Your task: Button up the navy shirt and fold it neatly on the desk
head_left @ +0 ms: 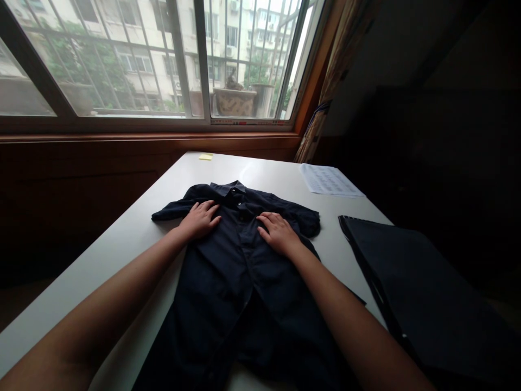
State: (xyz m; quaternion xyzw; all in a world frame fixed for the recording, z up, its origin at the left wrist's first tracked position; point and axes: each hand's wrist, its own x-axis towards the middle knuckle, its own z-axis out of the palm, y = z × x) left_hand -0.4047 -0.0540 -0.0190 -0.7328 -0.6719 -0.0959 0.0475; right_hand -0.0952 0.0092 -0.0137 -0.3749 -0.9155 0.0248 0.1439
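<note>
A dark navy button-up shirt (240, 260) lies front side up, its collar toward the window and its sleeves out to both sides. Small light buttons show below the collar, and the front edges part toward the hem. My left hand (200, 219) rests flat on the left chest of the shirt, fingers spread. On the other side of the button line, my right hand (277, 232) lies on the cloth with its fingers stretched out and slightly bent. Neither hand grips the fabric.
The shirt is spread on a white table (134, 217). At the right edge lies a dark folded cloth or flat case (415, 282). Printed papers (331, 180) sit at the far right corner, and a yellow sticky note (205, 157) at the far edge. Behind stands a barred window (163, 65) with a tied curtain (325, 98).
</note>
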